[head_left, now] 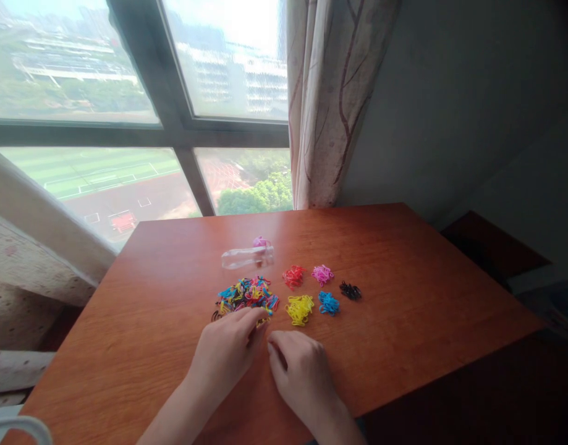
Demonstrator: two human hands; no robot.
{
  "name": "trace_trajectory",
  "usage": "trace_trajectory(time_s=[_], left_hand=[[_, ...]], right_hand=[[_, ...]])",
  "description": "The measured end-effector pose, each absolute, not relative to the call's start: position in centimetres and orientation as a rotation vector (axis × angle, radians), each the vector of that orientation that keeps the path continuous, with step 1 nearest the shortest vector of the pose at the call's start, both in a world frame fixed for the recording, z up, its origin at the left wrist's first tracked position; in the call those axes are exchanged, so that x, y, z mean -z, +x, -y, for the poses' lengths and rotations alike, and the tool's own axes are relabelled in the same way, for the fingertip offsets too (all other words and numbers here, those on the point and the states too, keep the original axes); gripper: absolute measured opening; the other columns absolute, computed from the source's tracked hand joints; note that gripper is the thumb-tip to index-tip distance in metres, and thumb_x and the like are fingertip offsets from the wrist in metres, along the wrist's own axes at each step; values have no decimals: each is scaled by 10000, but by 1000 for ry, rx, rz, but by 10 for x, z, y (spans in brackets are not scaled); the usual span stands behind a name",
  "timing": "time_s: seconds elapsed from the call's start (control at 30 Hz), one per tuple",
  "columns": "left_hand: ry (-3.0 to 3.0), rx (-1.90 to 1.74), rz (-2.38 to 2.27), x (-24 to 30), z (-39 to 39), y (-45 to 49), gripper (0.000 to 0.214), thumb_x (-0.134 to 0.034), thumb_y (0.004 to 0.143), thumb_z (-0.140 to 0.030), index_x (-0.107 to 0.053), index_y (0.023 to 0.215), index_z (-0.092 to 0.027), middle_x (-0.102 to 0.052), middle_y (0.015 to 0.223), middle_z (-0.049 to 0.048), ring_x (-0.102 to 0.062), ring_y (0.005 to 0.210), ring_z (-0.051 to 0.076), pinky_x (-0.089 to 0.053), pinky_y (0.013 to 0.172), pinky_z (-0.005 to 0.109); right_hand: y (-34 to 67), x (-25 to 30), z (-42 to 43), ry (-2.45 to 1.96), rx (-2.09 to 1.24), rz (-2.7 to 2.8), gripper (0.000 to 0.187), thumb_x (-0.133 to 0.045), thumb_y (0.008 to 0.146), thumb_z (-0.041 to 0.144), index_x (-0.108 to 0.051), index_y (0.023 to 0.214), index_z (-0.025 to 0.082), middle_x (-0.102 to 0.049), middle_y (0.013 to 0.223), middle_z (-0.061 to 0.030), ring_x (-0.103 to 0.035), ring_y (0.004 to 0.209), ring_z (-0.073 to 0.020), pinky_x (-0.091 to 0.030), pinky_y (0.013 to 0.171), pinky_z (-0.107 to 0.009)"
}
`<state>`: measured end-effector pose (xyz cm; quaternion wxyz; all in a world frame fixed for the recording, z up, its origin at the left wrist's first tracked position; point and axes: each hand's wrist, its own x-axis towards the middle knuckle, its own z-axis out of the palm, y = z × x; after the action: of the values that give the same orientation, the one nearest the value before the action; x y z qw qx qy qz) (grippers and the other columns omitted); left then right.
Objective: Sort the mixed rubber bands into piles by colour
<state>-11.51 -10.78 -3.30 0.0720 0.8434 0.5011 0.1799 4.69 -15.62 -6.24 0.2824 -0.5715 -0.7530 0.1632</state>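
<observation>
A mixed pile of small coloured rubber bands [244,294] lies in the middle of the table. My left hand [232,337] is at the pile's near edge with thumb and forefinger pinched together; a few bands show by the fingertips, but whether one is held is unclear. Close by on the right, my right hand [302,364] rests low over the wood with its fingers curled in, hiding whatever they may hold. Beyond it sit sorted heaps: yellow bands [300,309], blue bands [329,303], red bands [293,277], pink bands [322,275] and black bands [350,291].
Behind the pile, a clear plastic container [240,258] lies on its side, with a pink-purple item [261,241] at its right end. The brown wooden table [427,296] reaches to a window and a patterned curtain [327,111]. A white curved object [21,423] stands at lower left.
</observation>
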Motion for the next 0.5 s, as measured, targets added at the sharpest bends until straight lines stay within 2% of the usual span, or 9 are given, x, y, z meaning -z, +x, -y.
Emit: trace_trajectory(time_s=[0.27, 0.4, 0.5], left_hand=[[2541, -313, -1327, 11, 81, -75, 163, -497, 907, -231, -660, 913, -239, -722, 816, -4, -676, 718, 154, -437, 606, 230], [2566, -267, -1285, 10, 69, -60, 121, -569, 862, -240, -665, 934, -247, -730, 827, -1, -675, 707, 163, -436, 602, 229], [2571, -252, -1291, 11, 66, -57, 189, -604, 836, -244, -651, 1019, -250, -734, 840, 5, -678, 716, 179, -441, 605, 238]], right_hand=[[46, 71, 156, -1559, -328, 2005, 157, -515, 804, 72, -548, 736, 209, -623, 703, 14, -569, 656, -139, -240, 597, -276], [46, 72, 156, -1563, -318, 2019, 169, -518, 816, 78, -553, 715, 208, -618, 688, 10, -573, 656, -142, -247, 599, -273], [46, 71, 156, -1552, -339, 2021, 169, -512, 835, 89, -560, 728, 210, -627, 700, 6, -579, 667, -146, -257, 600, -266]])
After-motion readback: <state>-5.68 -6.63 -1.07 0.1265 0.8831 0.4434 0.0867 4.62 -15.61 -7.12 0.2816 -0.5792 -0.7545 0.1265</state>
